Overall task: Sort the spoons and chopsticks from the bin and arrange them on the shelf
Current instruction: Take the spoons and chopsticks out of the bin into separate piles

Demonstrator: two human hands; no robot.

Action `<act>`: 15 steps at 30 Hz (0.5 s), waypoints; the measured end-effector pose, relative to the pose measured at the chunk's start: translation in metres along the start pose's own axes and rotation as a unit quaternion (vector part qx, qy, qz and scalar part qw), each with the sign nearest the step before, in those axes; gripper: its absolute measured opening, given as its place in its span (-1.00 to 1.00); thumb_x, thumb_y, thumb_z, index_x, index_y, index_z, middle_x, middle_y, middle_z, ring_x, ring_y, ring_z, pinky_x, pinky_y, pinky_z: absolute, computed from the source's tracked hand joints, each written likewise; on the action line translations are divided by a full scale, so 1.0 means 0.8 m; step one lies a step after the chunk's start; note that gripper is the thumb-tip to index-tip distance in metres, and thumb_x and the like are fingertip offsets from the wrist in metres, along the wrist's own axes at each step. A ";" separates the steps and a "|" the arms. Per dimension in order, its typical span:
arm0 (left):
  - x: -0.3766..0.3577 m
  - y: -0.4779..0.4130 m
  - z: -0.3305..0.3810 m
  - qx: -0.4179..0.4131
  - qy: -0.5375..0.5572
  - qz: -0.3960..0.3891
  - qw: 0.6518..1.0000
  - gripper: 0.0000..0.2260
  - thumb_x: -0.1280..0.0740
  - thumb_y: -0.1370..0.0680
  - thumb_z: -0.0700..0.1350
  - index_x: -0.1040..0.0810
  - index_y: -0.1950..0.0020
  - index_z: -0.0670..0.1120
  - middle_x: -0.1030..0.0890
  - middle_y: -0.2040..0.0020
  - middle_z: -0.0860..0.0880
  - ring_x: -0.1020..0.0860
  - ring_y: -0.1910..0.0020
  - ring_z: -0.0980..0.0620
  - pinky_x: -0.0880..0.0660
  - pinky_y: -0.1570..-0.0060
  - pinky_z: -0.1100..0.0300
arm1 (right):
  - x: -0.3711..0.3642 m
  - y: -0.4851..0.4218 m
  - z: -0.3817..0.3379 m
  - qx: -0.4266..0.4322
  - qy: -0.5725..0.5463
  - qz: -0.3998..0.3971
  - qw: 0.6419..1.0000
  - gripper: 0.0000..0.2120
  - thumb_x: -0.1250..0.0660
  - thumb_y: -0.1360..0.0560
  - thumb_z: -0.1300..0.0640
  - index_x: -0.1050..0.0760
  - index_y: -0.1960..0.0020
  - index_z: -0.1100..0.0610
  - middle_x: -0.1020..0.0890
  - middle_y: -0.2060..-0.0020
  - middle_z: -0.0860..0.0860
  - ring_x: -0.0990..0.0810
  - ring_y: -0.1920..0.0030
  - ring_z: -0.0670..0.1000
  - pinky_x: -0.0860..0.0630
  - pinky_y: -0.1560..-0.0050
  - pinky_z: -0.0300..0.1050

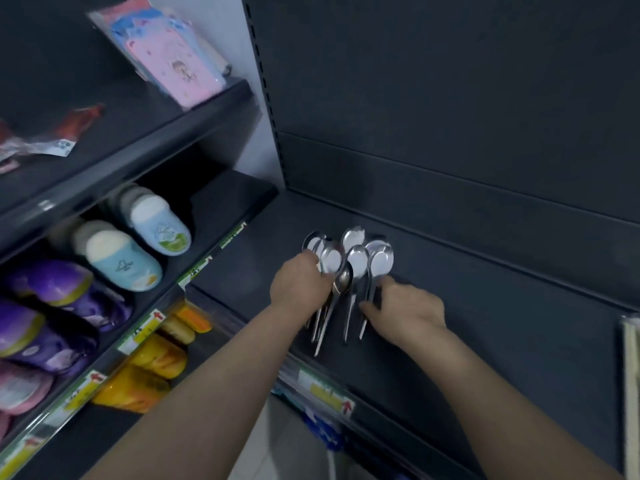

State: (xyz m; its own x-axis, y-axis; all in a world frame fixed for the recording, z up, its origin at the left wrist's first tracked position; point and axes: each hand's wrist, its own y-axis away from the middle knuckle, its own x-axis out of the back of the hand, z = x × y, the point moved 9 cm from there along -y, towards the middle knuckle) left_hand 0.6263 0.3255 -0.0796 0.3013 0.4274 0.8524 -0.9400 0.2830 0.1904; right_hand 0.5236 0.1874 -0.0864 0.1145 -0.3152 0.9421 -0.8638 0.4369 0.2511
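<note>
Spoons (pixel 349 268) lengthwise on shelf (pixel 485 306), bowls rearward, handles toward person

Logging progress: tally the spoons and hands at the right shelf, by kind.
Spoons: 6 bowls show; they overlap, so possibly more
Hands: 2, left hand and right hand
Total: 8

We see a dark shelf (pixel 502 323), and directly on it lies a close group of metal spoons (pixel 356 259), their bowls toward the back and handles toward the front edge, some overlapping each other.
</note>
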 end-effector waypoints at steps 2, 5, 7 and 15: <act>0.010 -0.007 0.004 -0.030 -0.078 0.037 0.996 -0.66 -0.35 -0.51 0.01 -0.46 -0.24 -0.07 -0.54 -0.14 -0.07 -0.49 -0.13 -0.10 -0.45 0.06 0.07 | 0.014 -0.004 -0.005 0.005 -0.017 0.055 0.998 -0.60 -0.21 -0.54 -0.15 -0.35 -0.29 0.03 -0.54 -0.10 -0.01 -0.50 -0.14 0.07 -0.42 0.09 -0.07; 0.010 -0.018 0.005 -0.076 -0.103 0.021 0.992 -0.52 -0.40 -0.48 0.07 -0.39 -0.36 0.01 -0.39 -0.29 -0.09 -0.34 -0.27 -0.13 -0.42 -0.08 0.04 | 0.003 -0.011 -0.021 0.035 -0.037 0.055 0.997 -0.45 -0.27 -0.51 -0.13 -0.24 -0.44 -0.02 -0.36 -0.30 -0.01 -0.33 -0.30 0.07 -0.43 -0.17 0.00; -0.006 -0.024 -0.001 -0.083 -0.110 -0.039 0.990 -0.48 -0.42 -0.47 0.10 -0.37 -0.38 0.06 -0.33 -0.33 -0.07 -0.31 -0.29 -0.12 -0.41 -0.11 0.04 | -0.009 -0.017 -0.034 0.043 -0.033 0.045 0.998 -0.50 -0.26 -0.53 -0.10 -0.28 -0.43 -0.03 -0.32 -0.33 -0.01 -0.30 -0.31 0.07 -0.39 -0.24 0.02; -0.011 -0.069 0.010 -0.149 -0.102 -0.047 0.983 -0.57 -0.38 -0.49 0.11 -0.44 -0.33 0.05 -0.37 -0.31 -0.06 -0.34 -0.28 -0.12 -0.43 -0.11 0.03 | -0.007 -0.042 -0.046 -0.016 -0.034 0.070 0.997 -0.64 -0.18 -0.57 -0.04 -0.40 -0.35 -0.04 -0.40 -0.30 -0.05 -0.31 -0.30 0.06 -0.36 -0.21 0.00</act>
State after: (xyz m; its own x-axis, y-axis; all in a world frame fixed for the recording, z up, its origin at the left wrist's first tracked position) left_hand 0.6742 0.2990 -0.0938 0.3184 0.2154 0.9232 -0.8120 0.5645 0.1483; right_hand 0.5699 0.2060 -0.0920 -0.0408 -0.3043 0.9517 -0.8531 0.5064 0.1254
